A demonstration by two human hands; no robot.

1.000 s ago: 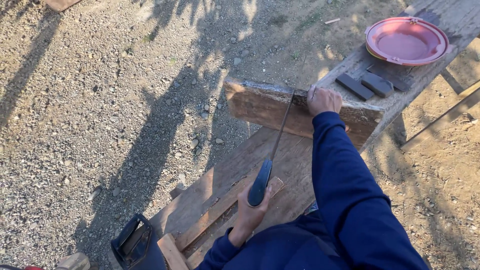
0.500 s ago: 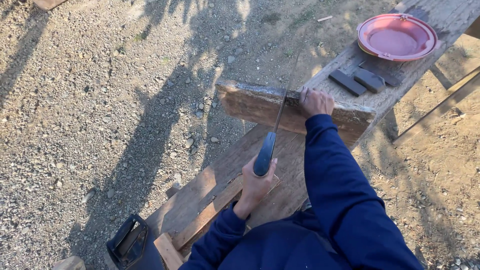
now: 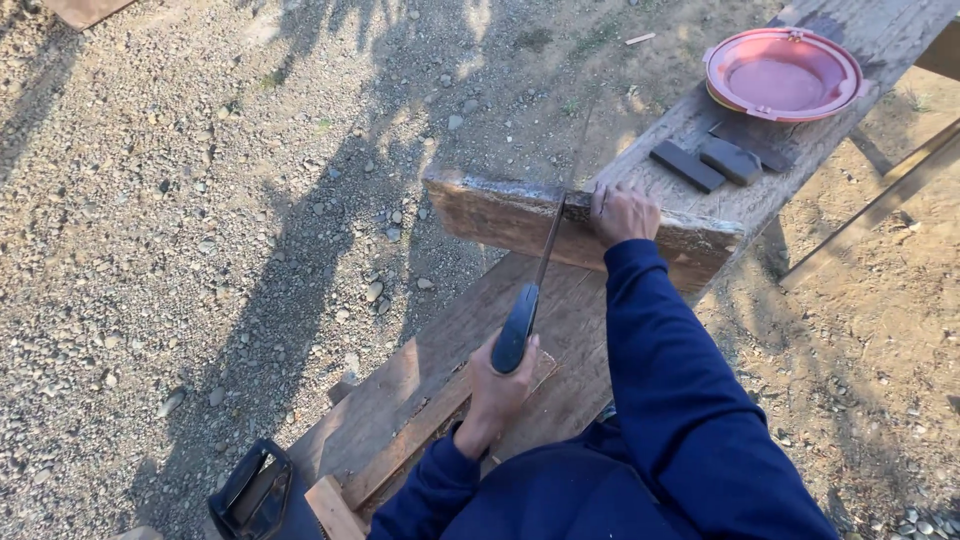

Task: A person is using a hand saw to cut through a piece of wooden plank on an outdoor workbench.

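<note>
Two hands: left hand (image 3: 497, 385) grips saw (image 3: 528, 300); right hand (image 3: 622, 213) pressed flat on plank (image 3: 500, 215).

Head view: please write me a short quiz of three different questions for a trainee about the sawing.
1. True or false: the left hand grips the saw by its dark handle.
2. Where does the right hand rest?
A. on the pink plate
B. on the wooden block, beside the blade
C. on the gravel
3. Fill in: two dark flat pieces lie on the plank between the right hand and the ____.

Key: 1 true; 2 B; 3 plate.
</note>
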